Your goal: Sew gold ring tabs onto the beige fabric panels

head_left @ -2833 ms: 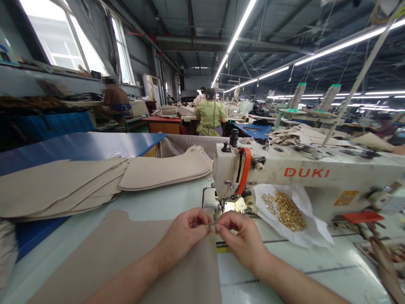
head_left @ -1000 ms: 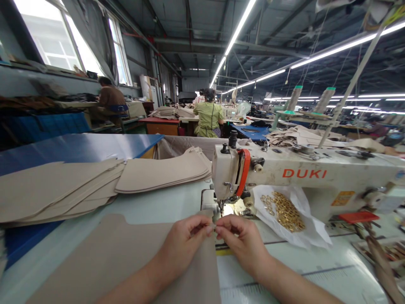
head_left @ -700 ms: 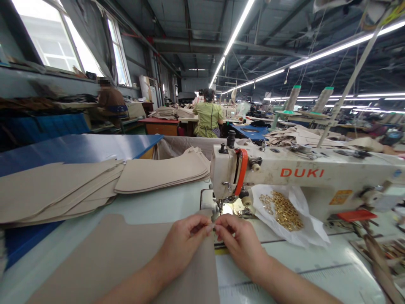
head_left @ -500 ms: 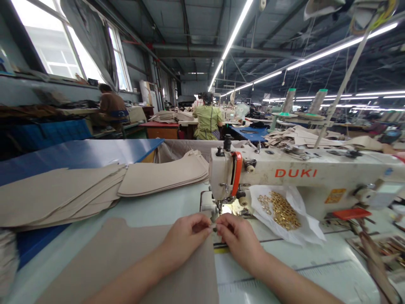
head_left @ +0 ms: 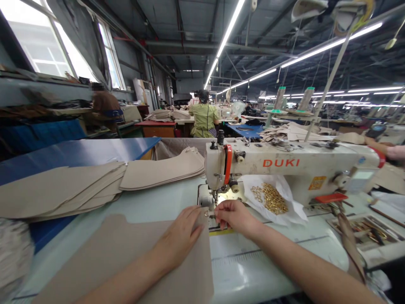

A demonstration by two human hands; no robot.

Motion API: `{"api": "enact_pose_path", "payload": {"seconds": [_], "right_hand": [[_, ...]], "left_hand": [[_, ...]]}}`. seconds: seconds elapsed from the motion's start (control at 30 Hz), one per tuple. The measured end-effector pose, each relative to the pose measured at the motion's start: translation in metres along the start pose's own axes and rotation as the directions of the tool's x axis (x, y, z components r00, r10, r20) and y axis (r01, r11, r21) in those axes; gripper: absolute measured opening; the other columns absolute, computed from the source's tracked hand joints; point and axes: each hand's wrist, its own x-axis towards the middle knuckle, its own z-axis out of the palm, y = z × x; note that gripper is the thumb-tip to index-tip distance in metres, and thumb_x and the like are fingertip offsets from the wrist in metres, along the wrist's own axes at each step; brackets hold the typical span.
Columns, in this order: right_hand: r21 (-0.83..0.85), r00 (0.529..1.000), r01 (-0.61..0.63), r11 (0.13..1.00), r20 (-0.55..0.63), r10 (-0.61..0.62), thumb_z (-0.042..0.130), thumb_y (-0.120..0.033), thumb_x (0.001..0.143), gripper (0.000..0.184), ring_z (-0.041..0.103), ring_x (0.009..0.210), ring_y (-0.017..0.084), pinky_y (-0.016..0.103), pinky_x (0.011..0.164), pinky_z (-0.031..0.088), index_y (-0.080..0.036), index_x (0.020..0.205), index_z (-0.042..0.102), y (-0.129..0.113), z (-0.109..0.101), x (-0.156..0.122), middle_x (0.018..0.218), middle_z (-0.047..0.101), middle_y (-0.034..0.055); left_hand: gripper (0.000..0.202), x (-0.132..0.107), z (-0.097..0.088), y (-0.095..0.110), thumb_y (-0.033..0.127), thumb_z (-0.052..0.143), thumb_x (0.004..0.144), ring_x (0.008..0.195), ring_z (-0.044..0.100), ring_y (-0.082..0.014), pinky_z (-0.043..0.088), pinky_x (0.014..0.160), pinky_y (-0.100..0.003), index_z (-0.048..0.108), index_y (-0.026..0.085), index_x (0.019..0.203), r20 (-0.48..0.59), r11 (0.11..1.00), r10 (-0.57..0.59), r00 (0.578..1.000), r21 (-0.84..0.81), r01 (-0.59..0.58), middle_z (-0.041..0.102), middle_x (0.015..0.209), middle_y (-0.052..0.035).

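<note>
My left hand (head_left: 180,240) lies flat on a beige sheet panel (head_left: 139,261), fingers stretched toward its upper right corner. At that corner sits a small metal ring (head_left: 206,214), with a short dark strip (head_left: 211,216) running from it to my right hand (head_left: 234,217). The fingertips of my right hand are pinched together on the strip's end, which they partly hide. Just beyond both hands stand the needle and presser foot (head_left: 215,196) of a white sewing machine (head_left: 249,162) marked DUKI. Gold-coloured rings (head_left: 272,200) lie heaped on white paper (head_left: 295,211) beside the right hand.
Stacks of beige panels (head_left: 63,185) lie on the left and behind (head_left: 161,171). A tray (head_left: 392,249) of metal parts sits at the right. A brown strap (head_left: 348,240) hangs near it. A co-worker in a green top (head_left: 204,120) sits ahead; another person (head_left: 104,105) is at the left.
My left hand has opened from a pinch and flattened onto the panel. My right hand remains pinched, slightly apart from the left, so the ring now shows. The view has shifted a little.
</note>
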Motion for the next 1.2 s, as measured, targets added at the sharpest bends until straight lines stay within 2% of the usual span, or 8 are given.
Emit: {"api": "enact_pose_path", "payload": {"seconds": [0.23,0.37,0.53,0.6,0.8,1.03,1.13,1.2], "right_hand": [[-0.094,0.984,-0.177,0.98,0.014,0.179,0.065,-0.014,0.072,0.014,0.053,0.034,0.006,0.014,0.036,0.036,-0.015,0.06,0.058,-0.009,0.0,0.013,0.048,0.061,-0.0038],[-0.149,0.968,-0.237,0.96,0.041,0.246,0.063,-0.008,0.073,0.017,0.054,0.033,0.006,0.013,0.034,0.036,-0.014,0.059,0.056,-0.013,0.003,0.02,0.047,0.061,-0.0037],[-0.218,0.958,-0.265,0.939,0.056,0.283,0.059,-0.006,0.074,0.018,0.054,0.033,0.006,0.013,0.033,0.036,-0.014,0.057,0.056,-0.017,0.004,0.022,0.045,0.059,-0.0045],[-0.244,0.955,-0.269,0.932,0.057,0.291,0.059,-0.006,0.073,0.018,0.054,0.033,0.006,0.013,0.034,0.037,-0.013,0.057,0.055,-0.019,0.003,0.022,0.045,0.059,-0.0042],[-0.321,0.952,-0.262,0.91,0.066,0.298,0.057,-0.006,0.073,0.017,0.055,0.035,0.007,0.014,0.036,0.039,-0.013,0.057,0.055,-0.023,0.002,0.022,0.047,0.061,-0.003],[-0.444,0.962,-0.203,0.873,0.077,0.263,0.057,-0.011,0.073,0.018,0.056,0.037,0.008,0.016,0.041,0.043,-0.014,0.055,0.055,-0.022,0.001,0.027,0.047,0.059,-0.003],[-0.509,0.979,-0.123,0.852,0.081,0.19,0.055,-0.01,0.074,0.018,0.058,0.04,0.01,0.018,0.044,0.044,-0.014,0.057,0.057,-0.017,0.0,0.025,0.05,0.06,-0.0028],[-0.564,0.994,-0.035,0.825,0.064,0.086,0.054,-0.011,0.075,0.015,0.06,0.047,0.011,0.019,0.049,0.044,-0.015,0.063,0.061,-0.013,-0.002,0.021,0.054,0.061,-0.0018]], "left_hand": [[0.038,0.012,0.015,-0.001,0.032,0.046,0.087,0.116,0.052,-0.0268,0.044,0.099,-0.046,0.048,0.016,0.121,-0.113,0.996,0.081,0.99,0.037,-0.078,0.057,0.123,-0.0138],[0.032,0.012,0.015,-0.003,0.03,0.048,0.086,0.109,0.057,-0.0256,0.049,0.093,-0.044,0.051,0.017,0.116,-0.178,0.989,0.142,0.974,0.059,-0.134,0.06,0.116,-0.0121],[0.015,0.016,0.003,0.007,0.021,0.047,0.087,0.094,0.06,-0.0218,0.053,0.083,-0.037,0.059,0.017,0.094,-0.198,0.965,0.262,0.945,0.056,-0.256,0.065,0.096,-0.0083],[0.016,0.02,-0.001,0.011,0.017,0.045,0.087,0.086,0.06,-0.0199,0.053,0.077,-0.034,0.061,0.017,0.084,-0.193,0.952,0.304,0.933,0.073,-0.296,0.065,0.086,-0.0064],[0.02,0.028,0.001,0.015,0.009,0.046,0.084,0.072,0.058,-0.0172,0.049,0.067,-0.028,0.058,0.017,0.07,-0.183,0.932,0.353,0.917,0.148,-0.33,0.063,0.072,-0.0033],[0.02,0.034,0.004,0.018,0.005,0.048,0.079,0.067,0.057,-0.0158,0.047,0.063,-0.026,0.054,0.018,0.065,-0.15,0.941,0.324,0.934,0.157,-0.301,0.061,0.067,-0.0014],[0.02,0.035,0.002,0.019,0.004,0.048,0.077,0.068,0.058,-0.0156,0.047,0.064,-0.026,0.055,0.018,0.065,-0.147,0.943,0.319,0.936,0.145,-0.299,0.063,0.069,-0.0014],[0.019,0.036,0.002,0.019,0.004,0.049,0.077,0.069,0.059,-0.0157,0.047,0.065,-0.026,0.055,0.018,0.065,-0.143,0.946,0.314,0.938,0.135,-0.296,0.064,0.069,-0.0014]]}}
